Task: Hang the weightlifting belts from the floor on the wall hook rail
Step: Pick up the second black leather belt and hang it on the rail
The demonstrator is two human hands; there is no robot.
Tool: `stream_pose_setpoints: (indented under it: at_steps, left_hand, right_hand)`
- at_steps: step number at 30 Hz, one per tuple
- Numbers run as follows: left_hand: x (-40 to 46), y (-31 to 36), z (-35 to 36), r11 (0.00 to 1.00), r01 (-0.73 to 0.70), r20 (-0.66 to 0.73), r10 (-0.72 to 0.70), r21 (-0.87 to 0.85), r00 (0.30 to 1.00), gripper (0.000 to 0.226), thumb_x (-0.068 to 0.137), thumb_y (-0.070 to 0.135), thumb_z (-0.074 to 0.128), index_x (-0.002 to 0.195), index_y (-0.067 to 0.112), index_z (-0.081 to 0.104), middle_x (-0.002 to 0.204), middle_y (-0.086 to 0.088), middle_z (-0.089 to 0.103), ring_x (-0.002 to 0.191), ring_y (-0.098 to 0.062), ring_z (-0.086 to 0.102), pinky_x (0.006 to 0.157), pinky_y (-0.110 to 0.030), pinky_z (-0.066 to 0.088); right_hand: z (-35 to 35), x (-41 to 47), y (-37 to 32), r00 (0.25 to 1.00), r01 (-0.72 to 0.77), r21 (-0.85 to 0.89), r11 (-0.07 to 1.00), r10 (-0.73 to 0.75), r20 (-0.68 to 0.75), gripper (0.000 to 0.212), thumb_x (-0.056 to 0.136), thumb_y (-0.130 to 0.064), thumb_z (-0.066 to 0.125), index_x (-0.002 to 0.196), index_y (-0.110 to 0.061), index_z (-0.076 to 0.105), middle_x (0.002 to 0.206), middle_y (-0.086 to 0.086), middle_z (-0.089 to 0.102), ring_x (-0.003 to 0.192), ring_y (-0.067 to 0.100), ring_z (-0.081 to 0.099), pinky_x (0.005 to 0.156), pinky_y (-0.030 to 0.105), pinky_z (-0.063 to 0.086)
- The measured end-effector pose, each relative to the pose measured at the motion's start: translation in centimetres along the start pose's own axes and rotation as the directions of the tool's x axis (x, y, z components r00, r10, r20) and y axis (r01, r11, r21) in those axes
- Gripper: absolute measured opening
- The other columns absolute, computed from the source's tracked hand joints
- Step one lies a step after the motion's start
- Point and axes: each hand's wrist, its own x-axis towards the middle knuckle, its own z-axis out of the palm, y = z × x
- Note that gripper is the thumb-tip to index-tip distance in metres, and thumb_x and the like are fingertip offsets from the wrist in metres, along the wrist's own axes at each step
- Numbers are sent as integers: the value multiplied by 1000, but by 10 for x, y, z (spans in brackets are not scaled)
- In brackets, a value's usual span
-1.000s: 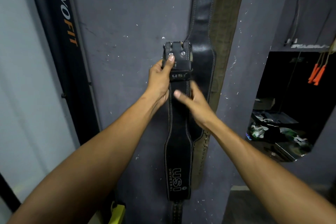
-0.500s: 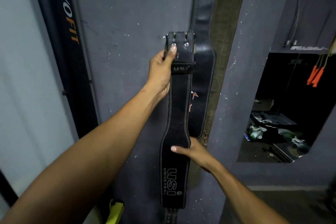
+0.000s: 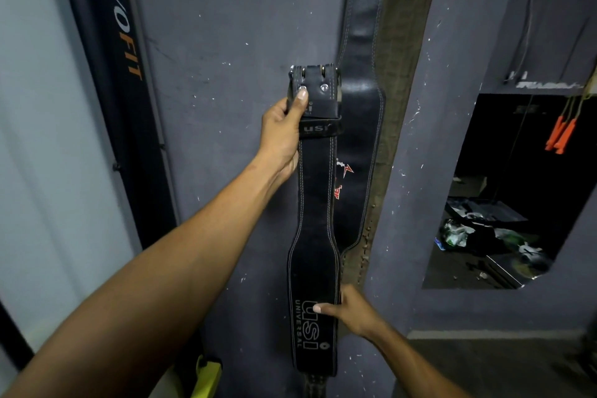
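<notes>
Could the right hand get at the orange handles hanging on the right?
Probably not now: the right hand is low, gripping the USI belt, and the orange handles hang high, apparently set back inside a wall recess.

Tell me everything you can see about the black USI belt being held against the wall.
The USI belt is black, leather-looking, with pale double stitching along its edges. It hangs upright against the grey wall, its metal buckle end on top with two rivets and a USI keeper loop below. It widens lower down, where USI UNIVERSAL is printed. The left hand grips it just under the buckle; the right hand holds the wide part. It overlaps another black belt hanging behind.
</notes>
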Motion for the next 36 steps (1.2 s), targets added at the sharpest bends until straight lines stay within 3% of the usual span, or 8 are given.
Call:
stream_pose_setpoints:
  at_steps: [7,10,14,19,23,27,32,36]
  left_hand:
    - [1,1,-1,1000,-8,39,8,12,999,33,106,21,57,122,-6,65,106,-20,74,85,-21,75,101,-49,55]
    - [0,-3,-1,999,0,34,-1,41,999,38,106,24,57,125,-8,63,114,-25,71,89,-24,73,101,-48,55]
    - [-2,-11,-3,993,22,21,-24,114,999,33,107,25,54,120,-2,66,106,-19,75,90,-25,73,93,-40,58]
    - [-8,-14,0,982,17,91,-34,186,995,36,109,26,50,129,0,64,122,-21,74,118,-35,70,106,-45,53]
    - [-10,-12,8,946,-32,108,-3,322,994,37,111,26,41,130,2,62,123,-13,72,110,-23,71,106,-39,52]
    - [-5,-7,15,813,-165,152,95,558,984,39,108,46,39,120,11,51,116,-4,66,108,-19,64,99,-39,50]
    - [13,-7,29,833,-274,138,237,481,962,37,105,46,47,136,34,30,105,2,66,94,-18,66,90,-39,54]
    - [39,2,47,864,-351,121,329,361,936,24,103,34,54,127,28,55,112,8,72,105,-12,70,102,-48,55]
  right_hand:
    - [-26,1,-68,987,156,52,986,-158,35,59,90,-24,81,143,-26,56,136,-15,69,126,0,64,110,20,48]
    - [-49,14,-132,957,267,91,959,-252,-146,61,100,-38,64,154,-19,43,148,-13,50,130,2,54,100,11,45]
    - [-83,28,-211,879,416,138,899,-359,-314,65,93,-74,47,135,-28,65,98,-19,70,85,3,60,72,22,48]
    - [-109,38,-283,778,534,109,838,-437,-451,49,107,-52,46,126,-16,73,113,-1,80,106,9,76,90,22,57]
    - [-116,52,-300,640,533,-20,846,-418,-645,43,101,-53,52,101,-17,75,99,3,79,94,20,75,94,45,59]
    - [-117,51,-308,481,564,-128,816,-451,-752,38,104,-47,48,79,-25,67,70,3,65,63,18,60,68,46,55]
    - [-134,51,-322,374,577,-229,784,-503,-779,38,109,-39,49,83,-17,67,59,-8,54,49,0,47,56,26,38]
    - [-155,59,-345,400,627,-192,755,-524,-752,42,107,-40,52,84,-10,68,59,-6,55,50,4,50,53,23,41]
